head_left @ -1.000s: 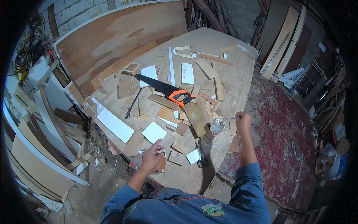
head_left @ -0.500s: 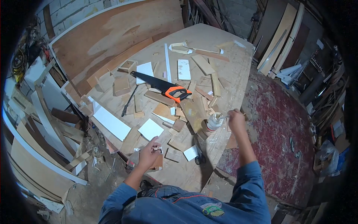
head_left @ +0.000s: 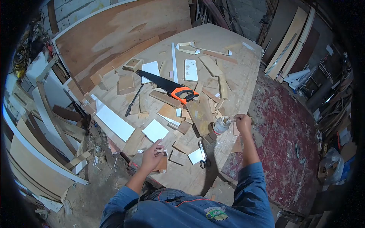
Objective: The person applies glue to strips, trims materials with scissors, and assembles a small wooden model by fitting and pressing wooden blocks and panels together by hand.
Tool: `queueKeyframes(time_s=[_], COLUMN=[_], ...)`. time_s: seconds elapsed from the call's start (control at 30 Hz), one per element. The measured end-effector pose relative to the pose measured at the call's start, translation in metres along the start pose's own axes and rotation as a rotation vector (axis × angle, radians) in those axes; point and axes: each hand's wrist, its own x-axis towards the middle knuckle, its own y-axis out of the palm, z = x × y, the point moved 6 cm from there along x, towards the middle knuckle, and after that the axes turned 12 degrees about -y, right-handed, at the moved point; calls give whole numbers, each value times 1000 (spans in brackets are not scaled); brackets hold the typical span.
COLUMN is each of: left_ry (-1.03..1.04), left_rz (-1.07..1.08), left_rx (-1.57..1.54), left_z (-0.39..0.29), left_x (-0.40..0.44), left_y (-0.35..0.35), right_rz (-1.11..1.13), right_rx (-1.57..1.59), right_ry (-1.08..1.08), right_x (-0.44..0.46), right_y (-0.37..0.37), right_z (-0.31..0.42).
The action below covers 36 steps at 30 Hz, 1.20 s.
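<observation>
Fingers pressed together, my right hand (head_left: 243,123) grips a thin stick whose far end is in the mouth of a white jar (head_left: 220,125) near the table's right edge. My left hand (head_left: 151,157) is at the front edge, its fingers curled round something small and pale that I cannot make out. Just beneath it lies a brown wooden block (head_left: 162,164). A white square piece (head_left: 155,131) lies beyond my left hand. Scissors (head_left: 203,154) rest on a smaller white piece (head_left: 195,156) between my hands. The orange-handled saw (head_left: 167,86) lies across the wood pieces farther back.
The wooden table (head_left: 190,176) holds many offcuts, a long white board (head_left: 113,118) at the left and an open wooden box (head_left: 134,64). A large plywood panel (head_left: 125,36) stands behind. Curved boards (head_left: 42,152) lean at the left; red floor (head_left: 281,144) lies at the right.
The stick in my right hand has shifted slightly at the jar's mouth. My left hand remains by the brown block, its fingers slightly moved. The whole view has shifted a little.
</observation>
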Motion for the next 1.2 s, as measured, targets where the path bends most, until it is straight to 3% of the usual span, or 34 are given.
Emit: queueKeyframes(time_s=[0.23,0.33,0.4,0.43,0.5,0.57,0.63,0.77,1.0,1.2], left_ry=[1,0,-25,1,8,-12,-24,19,-89,-73], left_rz=[33,41,37,34,13,-5,-19,-20,76,34], left_rx=[-67,-79,-91,-91,-87,-55,-72,-29,-108,-74], left_z=[6,2,5,10,19,24,26,22,17,15], left_x=[3,3,4,6,8,10,11,11,9,7], left_y=[1,0,0,1,-1,1,1,1,3,1], right_rz=[-125,-242,-204,-191,-163,-77,5,215,328,334], right_rx=[-5,-57,346,349,778,811,1058,1059,1090,1042], right_ry=[23,-120,229,229,219,292,343,398,360,309], right_x=[-12,-24,-40,-47,-62,-81,-97,-129,-150,-152], right_y=[-52,-78,-82,-83,-67,-44,-23,21,66,88], right_z=[1,-4,-20,-14,-1,2,37,60,95,114])
